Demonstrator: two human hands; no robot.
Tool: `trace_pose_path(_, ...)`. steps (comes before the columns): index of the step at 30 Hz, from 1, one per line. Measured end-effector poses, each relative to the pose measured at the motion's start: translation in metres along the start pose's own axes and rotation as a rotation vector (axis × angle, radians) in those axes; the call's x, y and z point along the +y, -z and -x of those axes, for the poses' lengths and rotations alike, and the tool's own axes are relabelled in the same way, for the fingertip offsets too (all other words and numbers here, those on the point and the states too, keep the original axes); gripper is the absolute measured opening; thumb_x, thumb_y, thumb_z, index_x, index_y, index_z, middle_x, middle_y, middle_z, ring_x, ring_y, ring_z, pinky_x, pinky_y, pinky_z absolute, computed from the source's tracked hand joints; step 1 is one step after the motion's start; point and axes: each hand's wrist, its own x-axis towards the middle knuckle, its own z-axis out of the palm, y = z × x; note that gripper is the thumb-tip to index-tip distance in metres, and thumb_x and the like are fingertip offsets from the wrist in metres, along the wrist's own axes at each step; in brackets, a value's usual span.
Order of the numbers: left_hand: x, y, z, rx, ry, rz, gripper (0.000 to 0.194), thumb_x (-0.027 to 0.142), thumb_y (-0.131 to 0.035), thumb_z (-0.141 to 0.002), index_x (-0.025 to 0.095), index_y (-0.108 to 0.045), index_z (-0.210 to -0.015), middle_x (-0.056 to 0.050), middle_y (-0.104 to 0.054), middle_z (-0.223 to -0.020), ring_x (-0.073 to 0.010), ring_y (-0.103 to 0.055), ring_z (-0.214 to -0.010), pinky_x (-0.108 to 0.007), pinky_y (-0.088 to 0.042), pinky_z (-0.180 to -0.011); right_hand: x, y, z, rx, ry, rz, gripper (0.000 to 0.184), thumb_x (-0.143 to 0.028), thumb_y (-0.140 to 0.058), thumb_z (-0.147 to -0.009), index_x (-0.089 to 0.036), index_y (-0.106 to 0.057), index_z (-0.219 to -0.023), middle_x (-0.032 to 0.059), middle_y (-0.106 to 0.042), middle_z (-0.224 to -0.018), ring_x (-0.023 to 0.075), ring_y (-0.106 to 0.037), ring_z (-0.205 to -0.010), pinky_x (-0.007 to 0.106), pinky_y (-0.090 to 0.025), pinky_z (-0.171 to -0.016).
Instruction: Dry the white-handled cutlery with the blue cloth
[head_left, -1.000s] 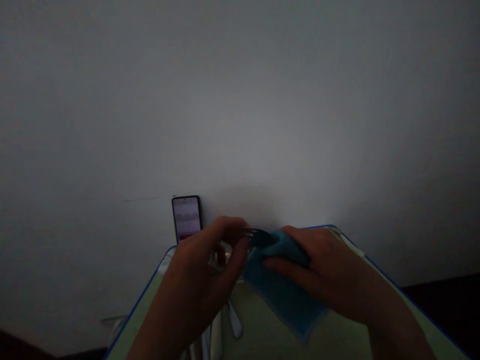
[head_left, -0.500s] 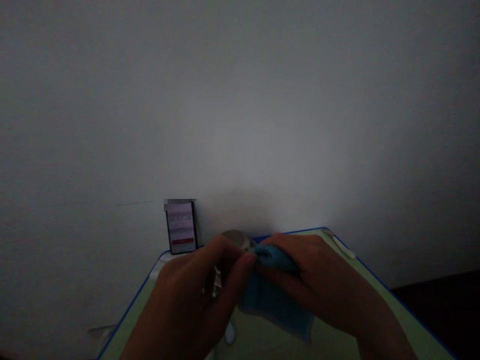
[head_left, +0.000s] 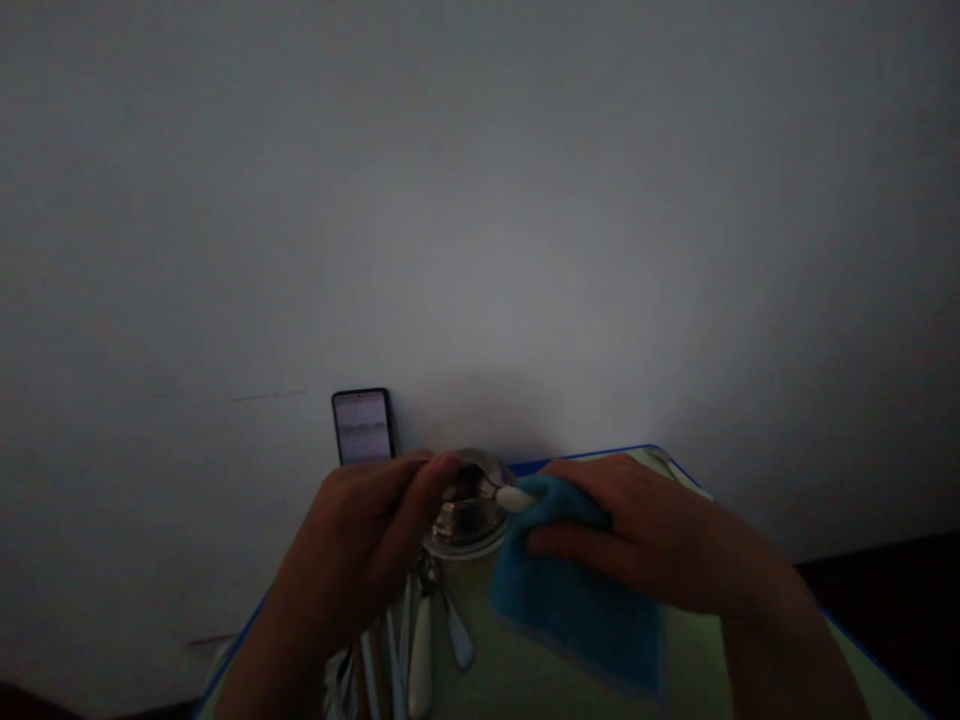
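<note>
My left hand [head_left: 375, 525] is closed, thumb and fingers pinching the metal end of a white-handled piece of cutlery [head_left: 514, 498]. Its head is hidden by the fingers, so I cannot tell if it is a spoon or a fork. A blue cloth [head_left: 577, 620] is wrapped round the handle, gripped by my right hand [head_left: 637, 525], with its lower part hanging down. Behind and between both hands stands a shiny metal bowl [head_left: 466, 530]. Below my left hand, several pieces of cutlery [head_left: 421, 650] lie side by side on the table.
A phone [head_left: 364, 428] leans upright against the grey wall [head_left: 480, 220] at the back left. Another white-handled utensil [head_left: 686, 478] lies by the right edge of the green, blue-rimmed table [head_left: 517, 680]. The wall rises directly behind the table.
My hands have moved apart, exposing the white handle end, the metal bowl and the cutlery on the table. The cloth hangs lower and a little further right.
</note>
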Motion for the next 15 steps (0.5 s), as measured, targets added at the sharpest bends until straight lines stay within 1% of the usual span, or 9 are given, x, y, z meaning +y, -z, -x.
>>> trace_pose_path(2, -0.004, 0.002, 0.002, 0.027, 0.023, -0.003, 0.037, 0.03, -0.039, -0.091, 0.016, -0.058, -0.062, 0.005, -0.049, -0.047, -0.007, -0.043, -0.039, -0.018, -0.034, -0.041, 0.002, 0.001, 0.001, -0.017, 0.0, -0.034, 0.027, -0.046, -0.052, -0.084, -0.02, -0.06, -0.09, -0.0023, -0.065, -0.078, 0.0105, -0.058, -0.067, 0.021, -0.039, -0.058)
trace_pose_path(4, -0.006, 0.003, 0.003, 0.059, 0.054, 0.006, 0.038, 0.031, -0.039, -0.091, 0.016, -0.056, -0.061, 0.006, -0.043, -0.044, -0.0072, -0.04, -0.038, -0.018, -0.032, -0.039, 0.003, 0.001, 0.003, -0.03, -0.009, -0.065, 0.027, -0.046, -0.055, -0.082, -0.021, -0.061, -0.09, -0.0031, -0.065, -0.076, 0.0097, -0.058, -0.065, 0.02, -0.039, -0.056)
trace_pose_path(6, -0.006, 0.004, 0.004, 0.088, 0.08, 0.021, 0.04, 0.032, -0.039, -0.091, 0.017, -0.054, -0.058, 0.006, -0.041, -0.044, -0.0072, -0.04, -0.038, -0.018, -0.031, -0.04, 0.003, 0.002, 0.004, -0.048, -0.019, -0.09, 0.027, -0.046, -0.056, -0.081, -0.021, -0.06, -0.091, -0.0034, -0.065, -0.078, 0.0097, -0.058, -0.066, 0.02, -0.04, -0.056)
trace_pose_path(8, -0.005, 0.004, 0.005, 0.076, 0.098, 0.044, 0.042, 0.033, -0.038, -0.092, 0.018, -0.05, -0.055, 0.006, -0.041, -0.045, -0.0071, -0.04, -0.039, -0.018, -0.031, -0.04, 0.003, 0.002, 0.006, -0.04, -0.033, -0.103, 0.027, -0.047, -0.055, -0.082, -0.021, -0.06, -0.089, -0.0037, -0.064, -0.076, 0.0095, -0.057, -0.065, 0.019, -0.039, -0.054)
trace_pose_path(10, -0.003, 0.004, 0.007, -0.019, 0.091, 0.088, 0.042, 0.033, -0.037, -0.092, 0.018, -0.048, -0.055, 0.006, -0.04, -0.046, -0.0069, -0.04, -0.04, -0.018, -0.031, -0.041, 0.004, 0.002, 0.006, 0.006, -0.049, -0.098, 0.03, -0.051, -0.054, -0.081, -0.021, -0.059, -0.084, -0.0043, -0.061, -0.071, 0.009, -0.055, -0.061, 0.019, -0.039, -0.052)
trace_pose_path(12, -0.003, 0.005, 0.009, -0.175, 0.082, 0.127, 0.04, 0.033, -0.036, -0.092, 0.018, -0.049, -0.058, 0.006, -0.041, -0.049, -0.007, -0.04, -0.042, -0.017, -0.032, -0.042, 0.005, 0.002, 0.007, 0.045, -0.065, -0.076, 0.033, -0.053, -0.054, -0.079, -0.021, -0.058, -0.078, -0.0048, -0.059, -0.066, 0.0088, -0.053, -0.058, 0.02, -0.038, -0.05)
trace_pose_path(14, -0.003, 0.005, 0.011, -0.302, 0.1, 0.129, 0.037, 0.034, -0.035, -0.093, 0.018, -0.051, -0.063, 0.006, -0.043, -0.052, -0.0074, -0.041, -0.045, -0.018, -0.032, -0.043, 0.006, 0.002, 0.006, 0.05, -0.068, -0.04, 0.033, -0.054, -0.056, -0.078, -0.021, -0.059, -0.079, -0.0047, -0.06, -0.068, 0.0092, -0.054, -0.06, 0.02, -0.037, -0.051)
trace_pose_path(15, -0.003, 0.005, 0.011, -0.335, 0.116, 0.119, 0.037, 0.034, -0.035, -0.093, 0.018, -0.052, -0.065, 0.006, -0.045, -0.053, -0.0077, -0.043, -0.047, -0.018, -0.032, -0.044, 0.005, 0.002, 0.006, 0.044, -0.062, -0.019, 0.031, -0.053, -0.056, -0.078, -0.022, -0.059, -0.081, -0.0045, -0.061, -0.07, 0.0095, -0.055, -0.061, 0.021, -0.037, -0.052)
